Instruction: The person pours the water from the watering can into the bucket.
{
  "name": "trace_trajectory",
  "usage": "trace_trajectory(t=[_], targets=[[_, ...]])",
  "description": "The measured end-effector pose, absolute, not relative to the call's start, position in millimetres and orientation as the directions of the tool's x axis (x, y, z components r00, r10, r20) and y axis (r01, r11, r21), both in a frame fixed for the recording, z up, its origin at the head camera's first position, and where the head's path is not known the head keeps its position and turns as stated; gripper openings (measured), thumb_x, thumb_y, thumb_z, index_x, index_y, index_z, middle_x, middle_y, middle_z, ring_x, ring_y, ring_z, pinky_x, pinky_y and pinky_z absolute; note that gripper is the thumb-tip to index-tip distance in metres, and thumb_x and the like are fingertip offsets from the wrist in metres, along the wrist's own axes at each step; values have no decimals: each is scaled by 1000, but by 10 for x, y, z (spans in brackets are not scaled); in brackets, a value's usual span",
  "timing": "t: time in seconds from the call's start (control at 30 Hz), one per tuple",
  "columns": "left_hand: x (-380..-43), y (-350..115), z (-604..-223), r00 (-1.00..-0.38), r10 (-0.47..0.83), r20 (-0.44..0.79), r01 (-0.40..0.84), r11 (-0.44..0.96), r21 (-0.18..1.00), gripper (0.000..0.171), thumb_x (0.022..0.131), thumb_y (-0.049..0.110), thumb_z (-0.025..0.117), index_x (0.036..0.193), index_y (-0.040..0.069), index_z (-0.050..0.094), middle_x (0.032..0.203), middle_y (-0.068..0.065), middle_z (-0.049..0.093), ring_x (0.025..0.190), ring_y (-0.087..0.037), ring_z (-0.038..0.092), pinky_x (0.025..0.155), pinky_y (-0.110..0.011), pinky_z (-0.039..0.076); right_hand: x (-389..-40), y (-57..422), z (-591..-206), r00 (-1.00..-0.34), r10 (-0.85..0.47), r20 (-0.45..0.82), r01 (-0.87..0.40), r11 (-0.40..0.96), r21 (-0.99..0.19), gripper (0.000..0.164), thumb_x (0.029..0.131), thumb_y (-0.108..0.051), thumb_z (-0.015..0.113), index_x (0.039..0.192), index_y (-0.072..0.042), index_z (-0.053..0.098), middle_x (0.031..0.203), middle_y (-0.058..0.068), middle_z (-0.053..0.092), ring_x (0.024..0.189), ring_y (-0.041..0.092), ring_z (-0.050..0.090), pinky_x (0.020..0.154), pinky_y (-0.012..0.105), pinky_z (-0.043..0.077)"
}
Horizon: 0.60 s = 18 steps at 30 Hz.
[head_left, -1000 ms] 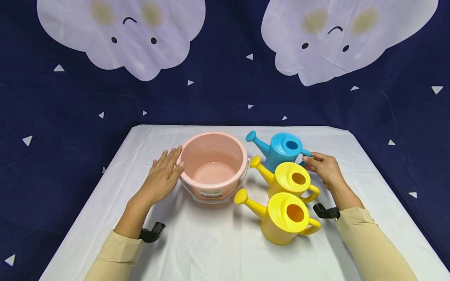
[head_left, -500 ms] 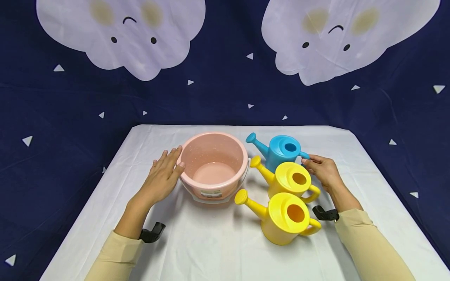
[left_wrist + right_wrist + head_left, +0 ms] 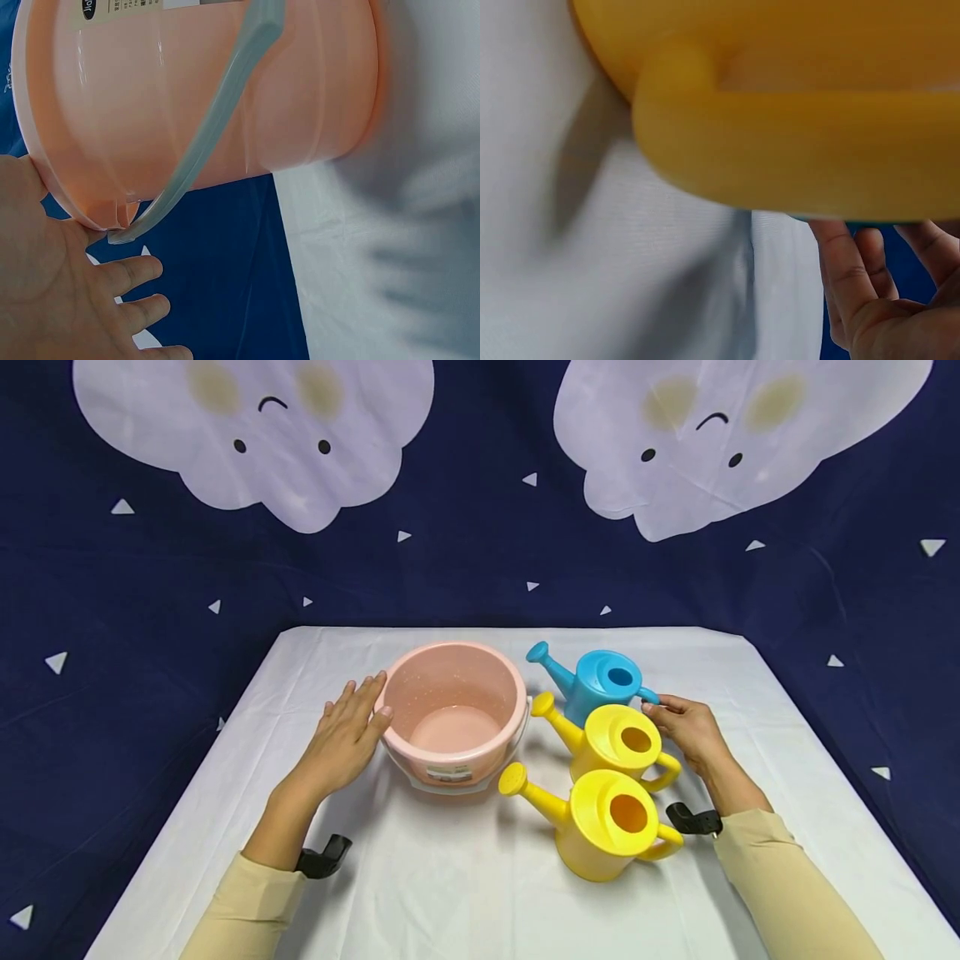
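A pink bucket (image 3: 450, 777) stands upright on the table, its grey bail handle (image 3: 214, 124) hanging down at the front. My left hand (image 3: 341, 743) rests against the bucket's left rim with fingers spread and straight, thumb at the rim. On the right, a blue watering can (image 3: 588, 689) stands at the back of a row, and my right hand (image 3: 690, 727) pinches its handle. In the right wrist view a yellow handle hides where those fingers meet the blue can. Two yellow watering cans, the middle one (image 3: 600, 752) and the front one (image 3: 592, 843), stand before it, spouts pointing left.
A white cloth covers the table (image 3: 427, 885). Behind it hangs a dark blue curtain (image 3: 465, 577) with clouds and small triangles. The yellow cans stand close together, between the bucket and my right forearm.
The blue watering can has come down slightly, its handle end dipping with my right hand. My left hand, the bucket and both yellow cans have stayed put.
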State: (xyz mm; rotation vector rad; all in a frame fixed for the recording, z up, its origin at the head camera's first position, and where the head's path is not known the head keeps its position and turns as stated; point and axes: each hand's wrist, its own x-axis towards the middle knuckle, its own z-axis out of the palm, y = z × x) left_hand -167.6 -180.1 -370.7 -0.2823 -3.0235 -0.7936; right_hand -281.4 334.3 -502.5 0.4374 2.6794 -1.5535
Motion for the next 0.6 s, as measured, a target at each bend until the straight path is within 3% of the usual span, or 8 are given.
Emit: trace_trajectory(t=[0.1, 0.27, 0.37, 0.47, 0.6], targets=[[-1675, -1807, -3702, -984, 172, 51, 175, 856, 486, 61, 99, 55, 19, 153, 30, 5, 161, -6, 9, 149, -32, -1, 116, -61, 0, -2789, 3302, -4989, -958, 235, -162, 258, 469, -845, 72, 74, -70, 57, 125, -19, 59, 116, 2, 62, 102, 13, 60, 80, 25, 55], [-1674, -1808, -3699, -983, 175, 56, 180, 853, 489, 61, 99, 55, 20, 153, 30, 5, 161, -7, 9, 149, -32, -1, 115, -62, 0, -2474, 3066, -4445, -965, 148, -215, 260, 490, -832, 61, 89, -53, 56, 132, -10, 53, 121, 10, 57, 93, 8, 58, 77, 19, 54], [-1675, -1812, -3700, -982, 177, 61, 184, 856, 484, 61, 99, 55, 21, 153, 30, 5, 161, -7, 9, 149, -32, -1, 115, -62, 0, -2370, 2997, -4266, -969, 121, -214, 246, 513, -822, 54, 94, -40, 54, 135, -5, 50, 117, 12, 55, 88, 10, 57, 81, 24, 53], [-1675, -1816, -3699, -982, 178, 62, 186, 858, 479, 61, 99, 55, 21, 153, 30, 6, 161, -7, 9, 149, -32, -2, 115, -61, 0, -2349, 2988, -4227, -961, 165, -221, 275, 518, -810, 56, 90, -43, 59, 135, -10, 51, 109, 4, 57, 88, 12, 57, 84, 32, 52], [-1672, -1822, -3696, -982, 178, 65, 187, 859, 477, 61, 99, 55, 21, 153, 30, 6, 160, -8, 9, 149, -32, -1, 115, -62, -1, -2310, 2990, -4164, -963, 182, -199, 266, 527, -807, 58, 90, -47, 59, 137, -14, 49, 109, 4, 56, 97, 21, 53, 84, 38, 47]])
